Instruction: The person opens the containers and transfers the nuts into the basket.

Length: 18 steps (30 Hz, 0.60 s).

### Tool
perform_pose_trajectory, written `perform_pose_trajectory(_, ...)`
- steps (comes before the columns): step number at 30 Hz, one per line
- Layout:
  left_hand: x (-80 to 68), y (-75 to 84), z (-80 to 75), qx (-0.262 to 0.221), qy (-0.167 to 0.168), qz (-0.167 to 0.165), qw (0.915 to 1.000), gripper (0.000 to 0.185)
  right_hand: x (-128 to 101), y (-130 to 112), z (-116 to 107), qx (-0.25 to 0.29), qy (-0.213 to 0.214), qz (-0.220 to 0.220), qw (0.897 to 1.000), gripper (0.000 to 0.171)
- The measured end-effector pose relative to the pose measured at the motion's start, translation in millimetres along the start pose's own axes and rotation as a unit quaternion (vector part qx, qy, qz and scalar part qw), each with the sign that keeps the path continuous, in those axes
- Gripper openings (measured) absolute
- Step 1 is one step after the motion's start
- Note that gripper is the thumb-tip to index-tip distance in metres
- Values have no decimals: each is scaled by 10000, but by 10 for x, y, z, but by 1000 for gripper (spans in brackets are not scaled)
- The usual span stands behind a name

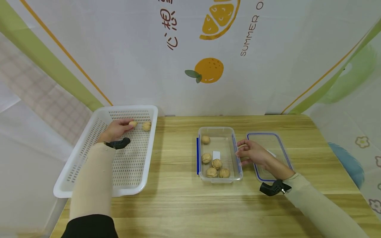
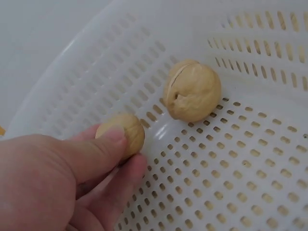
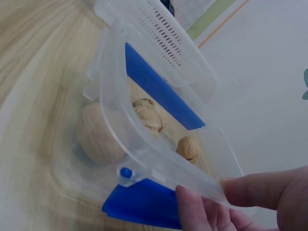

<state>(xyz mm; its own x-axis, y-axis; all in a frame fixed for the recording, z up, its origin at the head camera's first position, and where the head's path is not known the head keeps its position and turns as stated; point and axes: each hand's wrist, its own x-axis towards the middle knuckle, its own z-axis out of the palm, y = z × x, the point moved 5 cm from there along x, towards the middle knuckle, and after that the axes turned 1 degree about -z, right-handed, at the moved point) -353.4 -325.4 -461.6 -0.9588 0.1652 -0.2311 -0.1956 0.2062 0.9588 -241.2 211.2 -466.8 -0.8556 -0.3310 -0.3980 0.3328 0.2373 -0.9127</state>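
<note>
Head view: materials?
– Lightly creased round walnut (image 1: pixel 133 124), perforated white plastic basket (image 1: pixel 151 142), smooth clear box (image 1: pixel 218 132).
– Hands?
– Left hand (image 1: pixel 117 129) pinches that walnut inside the basket; right hand (image 1: pixel 255 153) pinches the box's rim.

Even light w/ faint shadow beside basket (image 1: pixel 131 163) (L wrist pic dimmer, sl. blurry)

A broad strip of bare table (image 1: pixel 175 158) between the basket (image 1: pixel 131 191) and the box (image 1: pixel 221 142) gives passage from near to far. On the box's left side, a blue flap (image 1: pixel 197 157) narrows it slightly. The box is open above, with walnuts (image 1: pixel 217 164) crowding its near end. The right hand (image 1: pixel 253 153) blocks its right side, between box and lid (image 1: pixel 275 145). Raised basket walls hem in the left hand (image 1: pixel 116 129).
</note>
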Motion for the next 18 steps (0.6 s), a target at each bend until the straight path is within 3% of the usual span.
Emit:
perform_pose_trajectory(9,19,-67,83,137,493,-242,9984,54,8,14,-2,15,-2,-24,10000,43)
perform_pose_trajectory(18,17,-51,98,597,891,-516,9929,48,8,7,-1,16,-14,-15,10000,45)
